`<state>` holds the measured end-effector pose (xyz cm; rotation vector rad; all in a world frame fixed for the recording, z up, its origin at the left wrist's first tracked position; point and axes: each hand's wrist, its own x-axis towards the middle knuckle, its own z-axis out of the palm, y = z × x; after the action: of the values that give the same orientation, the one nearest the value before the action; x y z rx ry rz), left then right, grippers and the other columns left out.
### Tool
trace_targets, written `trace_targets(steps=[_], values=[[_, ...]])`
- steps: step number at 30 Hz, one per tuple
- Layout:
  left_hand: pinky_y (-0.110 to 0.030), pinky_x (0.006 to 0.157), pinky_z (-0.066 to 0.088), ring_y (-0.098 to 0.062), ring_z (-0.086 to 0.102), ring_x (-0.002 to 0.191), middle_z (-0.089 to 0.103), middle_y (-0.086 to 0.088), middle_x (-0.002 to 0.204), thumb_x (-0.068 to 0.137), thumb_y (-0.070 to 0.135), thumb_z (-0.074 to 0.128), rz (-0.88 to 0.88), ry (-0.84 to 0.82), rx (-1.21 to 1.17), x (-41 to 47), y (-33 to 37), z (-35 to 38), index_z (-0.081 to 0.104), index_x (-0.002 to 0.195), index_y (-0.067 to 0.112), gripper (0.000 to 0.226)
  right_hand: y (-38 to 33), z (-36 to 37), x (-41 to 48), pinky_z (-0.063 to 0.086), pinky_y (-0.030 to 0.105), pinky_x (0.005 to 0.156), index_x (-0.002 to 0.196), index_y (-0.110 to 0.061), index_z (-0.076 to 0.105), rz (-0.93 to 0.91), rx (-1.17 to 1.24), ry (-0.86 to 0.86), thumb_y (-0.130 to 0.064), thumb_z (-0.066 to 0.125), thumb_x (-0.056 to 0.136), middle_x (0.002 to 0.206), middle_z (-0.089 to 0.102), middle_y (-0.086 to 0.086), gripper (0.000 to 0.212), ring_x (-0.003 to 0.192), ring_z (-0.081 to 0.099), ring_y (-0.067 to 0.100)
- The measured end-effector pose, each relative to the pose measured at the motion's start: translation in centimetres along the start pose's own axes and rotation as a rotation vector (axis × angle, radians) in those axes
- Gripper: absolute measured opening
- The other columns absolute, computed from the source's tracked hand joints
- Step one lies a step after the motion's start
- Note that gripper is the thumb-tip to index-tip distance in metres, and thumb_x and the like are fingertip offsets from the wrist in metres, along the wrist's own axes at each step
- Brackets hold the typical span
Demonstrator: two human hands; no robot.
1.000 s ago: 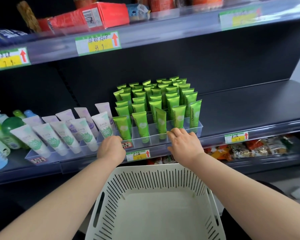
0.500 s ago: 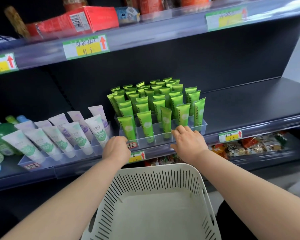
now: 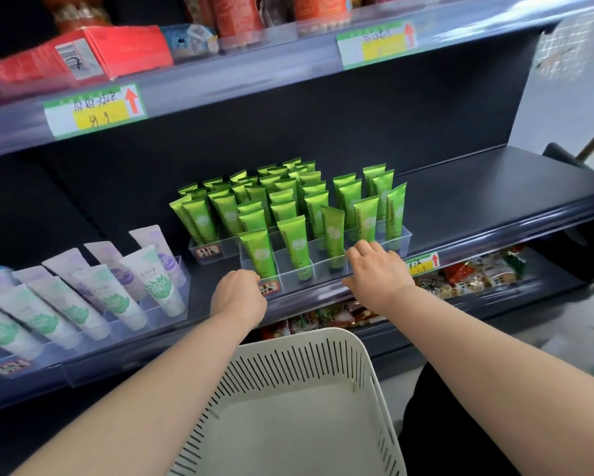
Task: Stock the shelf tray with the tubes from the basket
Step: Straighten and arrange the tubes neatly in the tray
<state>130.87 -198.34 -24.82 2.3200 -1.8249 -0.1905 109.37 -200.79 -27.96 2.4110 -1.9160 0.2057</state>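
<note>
basket (image 3: 288,359) looks empty; left hand (image 3: 239,297) grips the 7 o'clock corner of the tube tray (image 3: 290,274), right hand (image 3: 378,273) rests flat on its rim, so next i'd nudge it straight.

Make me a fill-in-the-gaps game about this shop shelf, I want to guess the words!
1. The tubes standing in the clear tray are coloured ____.
2. The part of the white basket that we can see is ____.
3. The left hand and the right hand are both at the tray's ____ edge.
4. The box on the top shelf is coloured ____.

Missing words: green, empty, front, red.
</note>
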Motion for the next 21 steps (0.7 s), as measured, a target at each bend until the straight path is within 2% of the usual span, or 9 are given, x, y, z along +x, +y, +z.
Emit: trace_targets(steps=[6,10,21], values=[[-0.034,0.087,0.045,-0.028,0.054,0.116,0.059,-0.009,0.126,0.088,0.001,0.057,0.004,-0.007,-0.017,-0.2,2.8,0.2,0.066,0.120,0.015,0.036,2.1,0.0,0.0,0.043,0.037,0.090,0.132,-0.015,0.041,0.037,-0.005,0.005,-0.046,0.044,0.096,0.125,0.045,0.003,0.048,0.118,0.044,0.024],[-0.034,0.093,0.044,-0.028,0.051,0.120,0.056,-0.010,0.128,0.089,-0.001,0.053,0.029,-0.007,-0.066,-0.3,4.4,0.7,0.065,0.119,0.012,0.034,3.6,-0.1,-0.2,0.043,0.037,0.087,0.130,-0.015,0.042,0.074,-0.010,0.014,-0.047,0.043,0.096,0.122,0.047,0.003,0.047,0.116,0.045,0.023],[-0.035,0.089,0.044,-0.030,0.052,0.118,0.050,-0.010,0.133,0.089,-0.003,0.049,0.100,-0.028,-0.107,-0.7,8.7,1.8,0.061,0.127,0.014,0.044,7.3,0.2,-0.3,0.044,0.037,0.090,0.129,-0.012,0.040,0.169,0.010,0.012,-0.047,0.046,0.095,0.125,0.044,0.004,0.049,0.121,0.042,0.023]])
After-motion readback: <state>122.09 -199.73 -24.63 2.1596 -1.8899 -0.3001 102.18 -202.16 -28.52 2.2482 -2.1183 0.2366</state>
